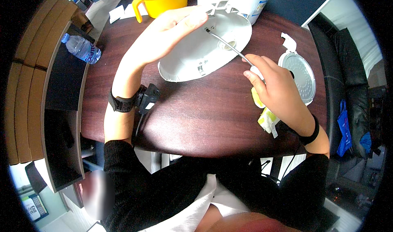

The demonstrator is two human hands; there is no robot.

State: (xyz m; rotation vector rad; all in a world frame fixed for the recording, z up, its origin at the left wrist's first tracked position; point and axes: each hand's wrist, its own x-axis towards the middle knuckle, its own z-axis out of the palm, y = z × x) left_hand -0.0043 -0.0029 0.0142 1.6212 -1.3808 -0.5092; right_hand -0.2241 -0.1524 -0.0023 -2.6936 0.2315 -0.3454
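A white oval lid [192, 58] of a cooker lies open on the dark wooden table [196, 121], still joined to the white cooker body [245, 1] behind it. My left hand [170, 33] rests flat on the lid's upper left rim, fingers together. My right hand [276, 86] grips a screwdriver [229, 46], whose metal shaft reaches up-left with its tip at a small hole near the lid's hinge. A round perforated metal inner plate [303, 76] lies on the table just right of my right hand.
A yellow pot with a glass lid [159, 1] stands at the back beside scraps of white paper. A water bottle [82, 48] lies on a dark shelf at left. Yellow packets [266, 118] lie under my right wrist. A black sofa [348, 68] runs along the right.
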